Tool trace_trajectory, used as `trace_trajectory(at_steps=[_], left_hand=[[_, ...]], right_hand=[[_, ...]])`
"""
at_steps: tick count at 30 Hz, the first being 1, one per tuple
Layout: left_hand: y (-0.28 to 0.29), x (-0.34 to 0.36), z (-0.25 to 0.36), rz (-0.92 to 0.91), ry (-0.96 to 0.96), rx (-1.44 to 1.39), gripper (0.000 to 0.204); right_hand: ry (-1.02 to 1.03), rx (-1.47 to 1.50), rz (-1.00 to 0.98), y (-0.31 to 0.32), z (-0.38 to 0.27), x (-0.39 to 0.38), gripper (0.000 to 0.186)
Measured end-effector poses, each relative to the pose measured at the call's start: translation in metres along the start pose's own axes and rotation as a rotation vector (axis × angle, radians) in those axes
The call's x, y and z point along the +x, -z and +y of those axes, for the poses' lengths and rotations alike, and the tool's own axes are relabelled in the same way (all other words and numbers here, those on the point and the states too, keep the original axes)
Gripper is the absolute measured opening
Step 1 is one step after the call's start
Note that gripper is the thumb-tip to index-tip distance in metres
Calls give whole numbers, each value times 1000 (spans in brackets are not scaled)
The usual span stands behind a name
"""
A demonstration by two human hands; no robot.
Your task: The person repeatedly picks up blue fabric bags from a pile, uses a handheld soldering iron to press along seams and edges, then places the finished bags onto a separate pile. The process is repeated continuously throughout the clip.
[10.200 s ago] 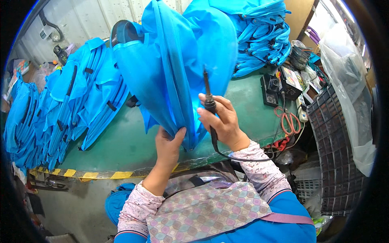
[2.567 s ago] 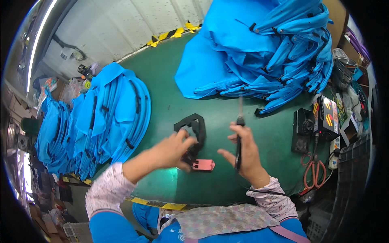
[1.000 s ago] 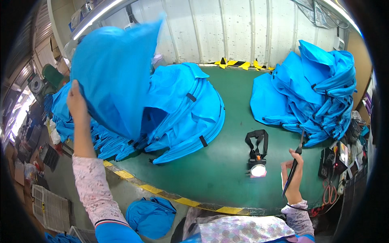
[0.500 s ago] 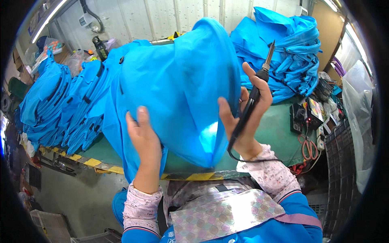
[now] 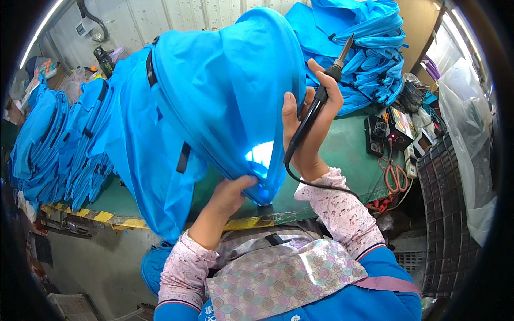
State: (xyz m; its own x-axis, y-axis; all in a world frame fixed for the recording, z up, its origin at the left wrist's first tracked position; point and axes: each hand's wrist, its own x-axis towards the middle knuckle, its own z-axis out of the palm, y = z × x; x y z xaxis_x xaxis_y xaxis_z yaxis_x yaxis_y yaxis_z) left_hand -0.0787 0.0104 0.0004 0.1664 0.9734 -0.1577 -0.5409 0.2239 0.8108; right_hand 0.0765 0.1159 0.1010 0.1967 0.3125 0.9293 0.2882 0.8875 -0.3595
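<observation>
A large blue fabric piece (image 5: pixel 214 80) with curved hooped edges and black straps stands in front of me on the green bench. My left hand (image 5: pixel 227 198) pinches its lower edge, just left of a bright white light (image 5: pixel 259 155) showing on the fabric. My right hand (image 5: pixel 313 117) holds a soldering iron (image 5: pixel 325 95) with a black handle, its metal tip pointing up and away. The thumb and fingertips of this hand are against or beside the fabric's right rim; contact is unclear. The iron's cord hangs down across my wrist.
Blue folded pieces are stacked at left (image 5: pixel 40 144) and back right (image 5: pixel 364 43). Right of me are a black power unit (image 5: pixel 399 128), orange-handled scissors (image 5: pixel 393 176), a black plastic crate (image 5: pixel 444 214) and a hanging clear bag (image 5: pixel 463 134). Yellow-black tape (image 5: pixel 107 216) lines the bench edge.
My left hand has moved from the fabric's left side down to its lower edge and closed on it. My right hand and iron have shifted left and upward.
</observation>
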Motion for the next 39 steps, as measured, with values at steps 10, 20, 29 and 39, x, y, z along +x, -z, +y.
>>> trace_trajectory(at_steps=[10,20,29,39], left_hand=[[-24,12,11,-52,-79,140,63],[-26,15,5,43,-162,189,53],[-29,17,5,2,-174,200,51],[-14,-6,-11,205,-440,351,49]], right_hand=[[127,-182,-220,78,-35,-31,44],[258,-208,-431,111,-53,-78,31],[149,-111,-463,96,-50,-58,26],[380,-90,-583,59,-1,-57,44]])
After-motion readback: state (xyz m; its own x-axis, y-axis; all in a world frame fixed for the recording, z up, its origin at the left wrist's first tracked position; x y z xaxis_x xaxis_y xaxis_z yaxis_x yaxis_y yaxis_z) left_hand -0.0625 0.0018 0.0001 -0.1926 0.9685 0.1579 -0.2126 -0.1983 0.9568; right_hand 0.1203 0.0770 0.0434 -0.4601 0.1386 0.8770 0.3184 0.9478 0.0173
